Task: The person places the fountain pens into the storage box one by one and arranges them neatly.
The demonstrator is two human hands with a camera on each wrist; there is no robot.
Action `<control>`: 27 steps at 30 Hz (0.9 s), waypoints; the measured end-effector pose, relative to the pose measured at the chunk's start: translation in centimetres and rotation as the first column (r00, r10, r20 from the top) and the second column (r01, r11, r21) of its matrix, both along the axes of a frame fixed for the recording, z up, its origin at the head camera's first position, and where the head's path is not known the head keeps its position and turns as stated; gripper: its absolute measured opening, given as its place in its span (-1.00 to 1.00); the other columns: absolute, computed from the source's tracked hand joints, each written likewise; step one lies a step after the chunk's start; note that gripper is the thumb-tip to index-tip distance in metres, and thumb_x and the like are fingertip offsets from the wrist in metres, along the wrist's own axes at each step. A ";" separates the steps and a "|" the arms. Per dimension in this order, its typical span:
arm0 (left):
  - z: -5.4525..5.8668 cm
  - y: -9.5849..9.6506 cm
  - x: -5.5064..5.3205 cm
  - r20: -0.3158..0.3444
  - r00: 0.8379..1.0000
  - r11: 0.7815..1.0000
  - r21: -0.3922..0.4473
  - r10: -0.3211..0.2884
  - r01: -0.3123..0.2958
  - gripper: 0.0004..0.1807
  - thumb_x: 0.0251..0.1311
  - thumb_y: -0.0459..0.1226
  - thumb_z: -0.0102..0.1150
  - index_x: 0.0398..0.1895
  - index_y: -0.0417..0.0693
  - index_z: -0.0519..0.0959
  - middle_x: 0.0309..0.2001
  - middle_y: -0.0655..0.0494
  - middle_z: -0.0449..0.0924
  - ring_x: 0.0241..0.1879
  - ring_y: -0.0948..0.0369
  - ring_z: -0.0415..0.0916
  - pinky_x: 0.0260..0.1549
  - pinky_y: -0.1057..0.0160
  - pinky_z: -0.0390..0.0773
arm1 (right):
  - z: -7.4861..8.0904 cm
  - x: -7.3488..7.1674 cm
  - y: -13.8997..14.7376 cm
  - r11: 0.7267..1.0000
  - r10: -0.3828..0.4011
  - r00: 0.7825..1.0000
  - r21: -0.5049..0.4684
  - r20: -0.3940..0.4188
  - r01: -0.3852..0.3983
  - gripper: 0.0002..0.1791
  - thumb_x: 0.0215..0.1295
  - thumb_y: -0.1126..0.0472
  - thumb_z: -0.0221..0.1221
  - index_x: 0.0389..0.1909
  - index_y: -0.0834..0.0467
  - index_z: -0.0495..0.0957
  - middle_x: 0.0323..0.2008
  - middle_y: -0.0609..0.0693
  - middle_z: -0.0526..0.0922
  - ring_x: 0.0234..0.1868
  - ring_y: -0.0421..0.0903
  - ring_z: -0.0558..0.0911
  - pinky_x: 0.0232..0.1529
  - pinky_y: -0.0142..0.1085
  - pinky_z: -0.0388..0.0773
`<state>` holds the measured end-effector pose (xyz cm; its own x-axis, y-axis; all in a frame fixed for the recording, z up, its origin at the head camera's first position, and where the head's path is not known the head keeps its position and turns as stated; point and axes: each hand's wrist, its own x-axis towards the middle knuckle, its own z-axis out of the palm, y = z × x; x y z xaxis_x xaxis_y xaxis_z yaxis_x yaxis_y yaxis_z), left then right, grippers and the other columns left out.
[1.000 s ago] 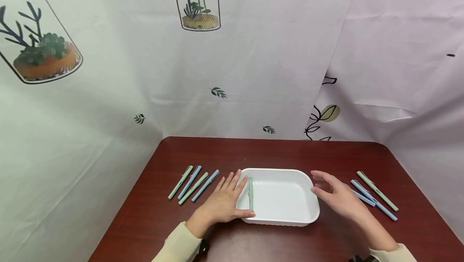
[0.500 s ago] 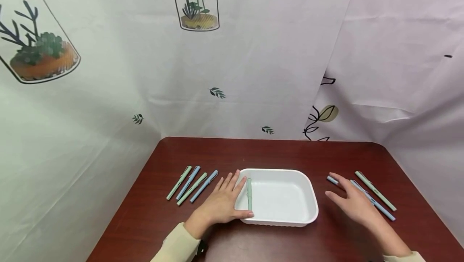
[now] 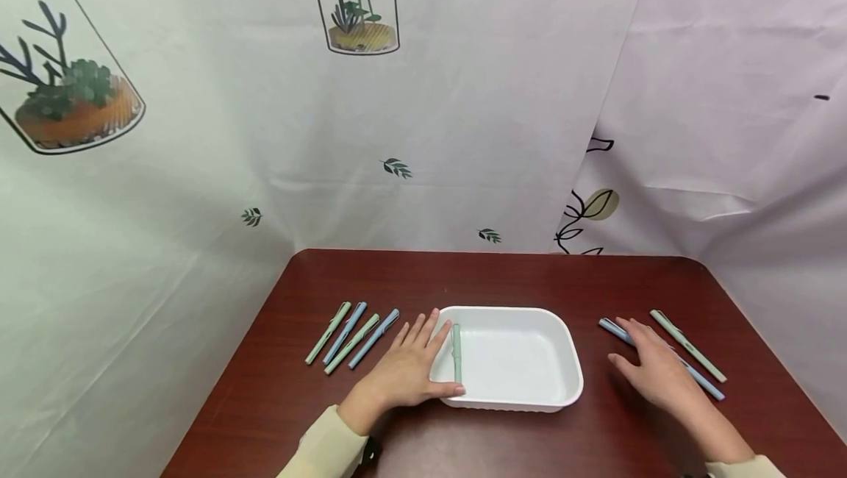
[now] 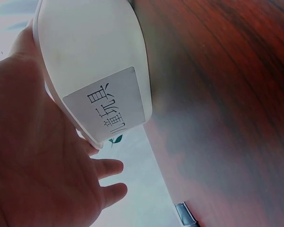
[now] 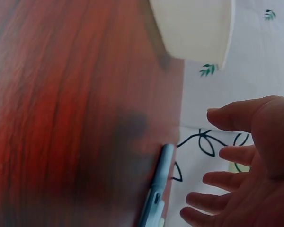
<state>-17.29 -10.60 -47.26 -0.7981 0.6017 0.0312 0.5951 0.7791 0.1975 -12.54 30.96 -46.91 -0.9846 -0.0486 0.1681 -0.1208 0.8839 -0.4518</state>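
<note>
My left hand [image 3: 412,368] rests spread along the left rim of a white plastic tray [image 3: 567,360], its thumb on the near rim. In the left wrist view the palm lies along the outside of the tray [image 4: 94,42], below its rim. A green pen [image 3: 457,353] lies inside the tray at the left. My right hand [image 3: 655,368] hovers over the pens at the right, fingers apart and holding nothing. Beneath it, a blue pen [image 3: 614,330] pokes out past the fingers, and another blue pen [image 3: 704,381] is partly covered. The right wrist view shows the fingers apart from a blue pen [image 5: 155,187].
A green pen [image 3: 688,345] lies farthest right. Left of the tray lie a green pen [image 3: 328,333], a blue pen [image 3: 345,332], another green pen [image 3: 352,344] and another blue pen [image 3: 373,339] on the dark red table [image 3: 516,441]. Printed cloth [image 3: 463,132] hangs behind the table.
My right hand has moved right, away from the tray's right rim to above the blue pens. The left hand and the tray have stayed put.
</note>
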 end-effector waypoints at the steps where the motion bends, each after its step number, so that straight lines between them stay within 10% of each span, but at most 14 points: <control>1: 0.0 0.0 0.0 0.001 1.000 1.000 0.001 0.000 0.000 0.16 0.15 0.45 0.09 0.64 0.01 0.00 0.63 -0.16 -0.15 0.57 -0.18 -0.06 0.47 -0.21 0.04 | -0.2 -0.1 0.1 1.000 -0.002 1.000 0.015 0.000 0.002 -0.28 0.27 0.20 0.34 0.37 0.40 0.31 0.31 0.59 0.28 0.30 0.55 0.28 0.14 0.43 0.28; 27: -0.2 0.0 -0.1 0.017 1.000 1.000 -0.004 0.011 -0.011 0.17 0.13 0.47 0.07 0.65 0.04 -0.01 0.64 -0.12 -0.18 0.58 -0.16 -0.10 0.48 -0.19 0.01 | -1.9 -0.8 1.4 0.983 -0.066 0.994 0.178 0.087 0.050 -0.23 0.30 0.03 0.31 0.34 0.44 0.32 0.24 0.58 0.33 0.23 0.65 0.27 0.08 0.49 0.29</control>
<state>-17.41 -10.60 -47.47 -0.8051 0.5929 0.0148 0.5829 0.7865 0.2042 -13.38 32.32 -48.84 -0.9974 -0.0113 0.0707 -0.0318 0.9546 -0.2962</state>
